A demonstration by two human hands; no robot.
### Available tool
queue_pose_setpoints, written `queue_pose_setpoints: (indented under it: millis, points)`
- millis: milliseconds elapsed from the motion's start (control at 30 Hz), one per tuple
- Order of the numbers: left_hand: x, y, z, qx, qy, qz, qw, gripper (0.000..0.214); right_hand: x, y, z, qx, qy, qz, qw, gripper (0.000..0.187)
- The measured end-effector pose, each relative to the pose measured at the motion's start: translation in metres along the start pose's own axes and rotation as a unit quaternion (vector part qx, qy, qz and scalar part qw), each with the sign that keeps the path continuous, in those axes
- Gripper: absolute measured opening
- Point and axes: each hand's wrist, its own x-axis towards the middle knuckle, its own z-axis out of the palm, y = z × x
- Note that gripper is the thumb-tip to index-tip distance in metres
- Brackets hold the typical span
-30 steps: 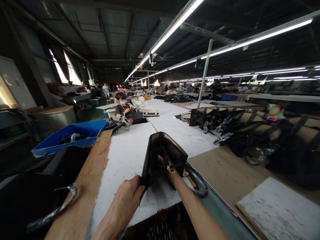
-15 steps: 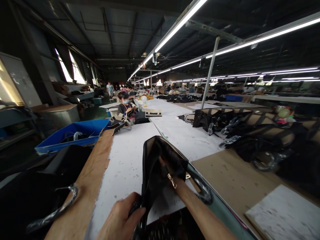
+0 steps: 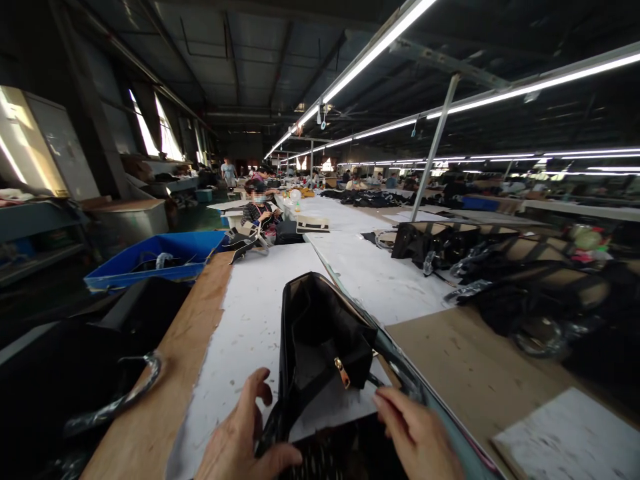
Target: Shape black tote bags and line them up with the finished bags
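Observation:
A black bag (image 3: 325,327) with a tan inner edge stands on the white-covered table, its mouth gaping towards me. From its front hangs a gold zipper pull (image 3: 342,372). My left hand (image 3: 243,427) is open at the bag's left front edge, thumb and fingers apart around a black strip there. At the right front corner, my right hand (image 3: 417,427) has its fingers closed at the end of a short black strap of the bag. The fingertips partly hide that strap end. Dark fabric below the bag is in shadow.
Black bags with plastic-wrapped handles (image 3: 535,330) are piled on the right. More black pieces lie at left, beside a blue bin (image 3: 160,257). A seated co-worker (image 3: 260,207) is farther along the table. A metal post (image 3: 435,147) rises at right.
My right hand has come out of the bag's inside to its right front corner. The left hand's fingers have spread from the bag's edge. The view has shifted slightly left.

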Motion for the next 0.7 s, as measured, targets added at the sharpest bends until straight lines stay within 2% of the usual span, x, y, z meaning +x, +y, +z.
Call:
queue_pose_setpoints:
  millis: [67, 133, 233, 333, 400, 500, 567, 633, 700]
  points:
    - [-0.001, 0.002, 0.001, 0.002, 0.053, 0.035, 0.998, 0.077, 0.003, -0.004, -0.019, 0.012, 0.124, -0.005, 0.992, 0.029]
    - [-0.001, 0.007, -0.001, 0.006, 0.107, 0.067, 0.992, 0.083, 0.018, -0.015, -0.03, 0.018, 0.18, -0.001, 0.983, 0.041]
    - [0.001, 0.02, -0.009, 0.013, 0.16, 0.132, 0.978, 0.078, 0.049, -0.032, -0.032, 0.039, 0.152, 0.025, 0.987, 0.061]
    - [0.01, 0.045, -0.022, 0.044, 0.171, 0.232, 0.957, 0.051, 0.074, -0.042, -0.026, 0.038, 0.096, 0.07, 0.992, 0.064]
    - [0.022, 0.067, -0.028, 0.09, 0.106, 0.314, 0.939, 0.028, 0.082, -0.042, -0.021, 0.036, 0.069, 0.082, 0.994, 0.058]
    - [0.052, 0.1, -0.025, 0.182, -0.118, 0.419, 0.882, 0.026, 0.085, -0.037, -0.017, 0.05, 0.023, 0.057, 0.997, 0.042]
    - [0.077, 0.115, -0.017, 0.257, -0.218, 0.411, 0.847, 0.024, 0.086, -0.033, -0.016, 0.072, -0.018, 0.022, 0.997, 0.033]
    - [0.103, 0.122, -0.007, 0.342, -0.314, 0.354, 0.812, 0.019, 0.09, -0.031, -0.021, 0.106, -0.061, -0.012, 0.992, 0.029]
    - [0.124, 0.12, 0.0, 0.406, -0.337, 0.287, 0.8, 0.015, 0.095, -0.027, -0.034, 0.144, -0.11, -0.029, 0.983, 0.025]
